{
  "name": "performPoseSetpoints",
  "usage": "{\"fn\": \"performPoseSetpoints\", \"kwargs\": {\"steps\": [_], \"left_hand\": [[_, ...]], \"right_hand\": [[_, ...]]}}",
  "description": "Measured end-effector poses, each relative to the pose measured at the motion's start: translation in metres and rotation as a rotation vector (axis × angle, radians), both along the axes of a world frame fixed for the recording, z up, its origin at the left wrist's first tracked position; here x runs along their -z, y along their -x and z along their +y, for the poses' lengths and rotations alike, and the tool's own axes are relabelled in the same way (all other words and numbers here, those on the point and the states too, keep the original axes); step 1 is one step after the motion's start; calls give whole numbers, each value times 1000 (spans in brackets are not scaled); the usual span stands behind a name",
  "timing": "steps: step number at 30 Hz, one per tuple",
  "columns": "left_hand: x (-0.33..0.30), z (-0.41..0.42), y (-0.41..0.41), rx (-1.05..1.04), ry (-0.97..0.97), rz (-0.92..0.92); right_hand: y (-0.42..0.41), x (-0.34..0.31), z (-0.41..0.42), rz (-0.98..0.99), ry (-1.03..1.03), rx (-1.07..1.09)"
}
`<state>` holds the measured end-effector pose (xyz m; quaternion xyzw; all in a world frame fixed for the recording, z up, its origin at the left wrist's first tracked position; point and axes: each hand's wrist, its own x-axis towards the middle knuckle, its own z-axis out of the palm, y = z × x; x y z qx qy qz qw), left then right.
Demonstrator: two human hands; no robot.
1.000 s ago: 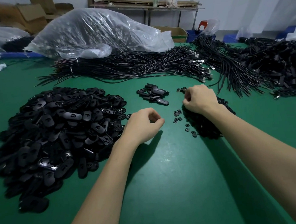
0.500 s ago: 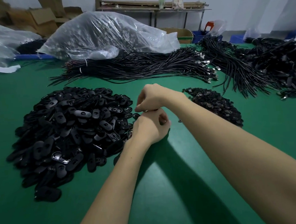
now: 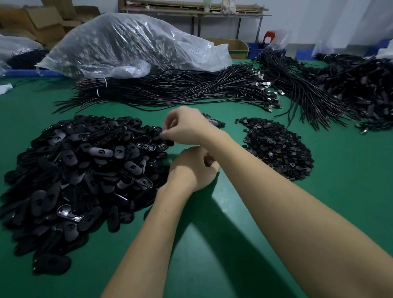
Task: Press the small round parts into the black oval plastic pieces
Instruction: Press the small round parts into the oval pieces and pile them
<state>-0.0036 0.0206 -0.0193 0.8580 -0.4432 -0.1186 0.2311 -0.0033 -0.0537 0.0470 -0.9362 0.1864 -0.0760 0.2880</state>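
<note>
A big heap of black oval plastic pieces lies on the left of the green table. A smaller heap of small round parts lies on the right. My right hand reaches across to the heap's near-right edge, its curled fingertips pinching a black oval piece there. Just below it my left hand rests on the table with its fingers curled round something small and dark, seemingly a small round part. A few oval pieces lie apart, half hidden behind my right hand.
Long bundles of black cables run across the table behind the heaps, with more cables at the right. A large clear plastic bag sits at the back. Bare green table lies in front of me.
My right hand left the round-part heap, came over my left hand, then moved up and left to the oval heap's edge. My left hand stayed curled in place.
</note>
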Motion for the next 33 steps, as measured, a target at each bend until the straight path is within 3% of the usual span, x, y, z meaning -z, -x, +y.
{"fn": "performPoseSetpoints", "kwargs": {"steps": [4, 9, 16, 21, 25, 29, 33], "left_hand": [[-2, 6, 3, -22, 138, 121], [0, 7, 2, -33, 170, 127], [-3, 7, 5, -20, 356, 183], [-6, 9, 2, -47, 456, 159], [-3, 9, -6, -196, 492, 121], [-3, 11, -10, -260, 491, 109], [-3, 10, -7, -235, 476, 135]], "right_hand": [[36, -1, -22, -335, -150, 205], [99, 17, -52, -450, -308, 388], [131, 36, -60, -321, -342, 277], [129, 42, -53, -296, -477, 185], [119, 50, -46, -320, -243, 240], [111, 55, -27, -78, -117, -21], [111, 55, -30, -15, 46, 24]]}}
